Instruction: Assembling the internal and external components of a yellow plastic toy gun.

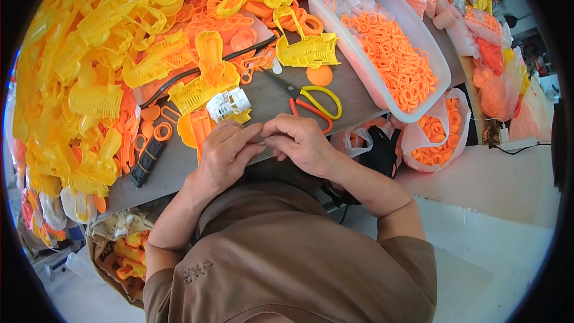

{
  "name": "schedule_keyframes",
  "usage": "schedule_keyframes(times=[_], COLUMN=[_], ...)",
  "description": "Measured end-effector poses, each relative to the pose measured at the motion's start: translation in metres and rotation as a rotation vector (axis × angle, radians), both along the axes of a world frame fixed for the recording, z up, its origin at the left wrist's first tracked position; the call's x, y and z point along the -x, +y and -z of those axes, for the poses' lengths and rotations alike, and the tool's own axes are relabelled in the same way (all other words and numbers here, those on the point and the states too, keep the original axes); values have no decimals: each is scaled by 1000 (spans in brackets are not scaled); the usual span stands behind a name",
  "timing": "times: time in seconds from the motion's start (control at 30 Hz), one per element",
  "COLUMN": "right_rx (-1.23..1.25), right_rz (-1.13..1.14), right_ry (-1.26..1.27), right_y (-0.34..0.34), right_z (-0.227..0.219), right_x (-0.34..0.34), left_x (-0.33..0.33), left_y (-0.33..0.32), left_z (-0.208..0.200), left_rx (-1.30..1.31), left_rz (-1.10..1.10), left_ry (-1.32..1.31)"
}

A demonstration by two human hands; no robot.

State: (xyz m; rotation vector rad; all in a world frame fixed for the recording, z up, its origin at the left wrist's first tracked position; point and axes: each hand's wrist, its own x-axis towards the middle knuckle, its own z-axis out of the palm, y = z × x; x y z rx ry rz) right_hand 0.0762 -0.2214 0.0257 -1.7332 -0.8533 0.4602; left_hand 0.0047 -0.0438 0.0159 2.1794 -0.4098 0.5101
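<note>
A heap of yellow plastic shells (95, 72) is covering the left of the grey table (353, 93). A white tray (439, 63) is holding orange rings (391, 60). Scissors with yellow and orange handles (314, 104) are lying beside an orange disc (319, 75). Clear bags of orange rings (439, 134) are hanging off the right edge.

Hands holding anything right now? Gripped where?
Left hand and right hand meet fingertip to fingertip, pinching something tiny between them. Too small to identify it or the grip point.
</note>
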Motion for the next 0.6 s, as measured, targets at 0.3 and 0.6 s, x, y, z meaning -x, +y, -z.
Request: schedule_keyframes(times=[0.3, 0.6], right_rx=[-11, 749], right_rz=[291, 578], right_ry=[-18, -495], right_y=[-19, -43], right_z=[-80, -6], right_x=[-174, -334], left_x=[-4, -6], left_y=[-1, -1], left_z=[3, 0], left_rx=[172, 243], left_rz=[-74, -37], left_ry=[163, 202])
